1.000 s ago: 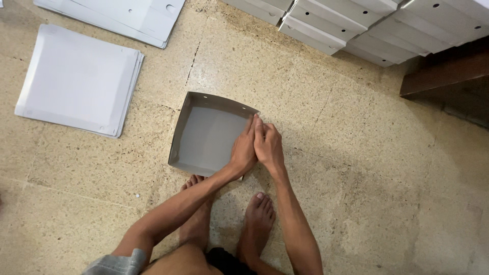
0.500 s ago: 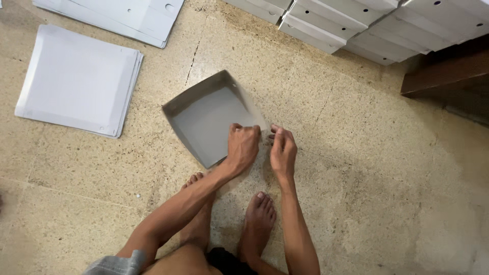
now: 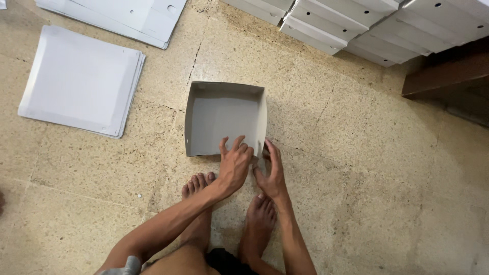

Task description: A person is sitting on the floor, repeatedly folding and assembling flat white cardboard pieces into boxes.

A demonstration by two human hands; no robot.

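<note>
An open grey cardboard box (image 3: 224,114) with low folded walls sits on the floor in front of my bare feet (image 3: 257,224). My left hand (image 3: 234,164) lies over the box's near wall, fingers spread and curled onto its edge. My right hand (image 3: 271,173) presses against the near right corner, fingers stretched along the outside of a small flap there. The two hands are almost touching at that corner.
A stack of flat grey cardboard sheets (image 3: 79,79) lies at the left, with more sheets (image 3: 122,18) at the top left. Rows of finished white boxes (image 3: 367,25) line the top right. A brown wooden step (image 3: 445,76) stands at the right on the speckled stone floor.
The box has turned from a diagonal pose to lie square in front of me. Both hands have shifted from its right side to its near right corner.
</note>
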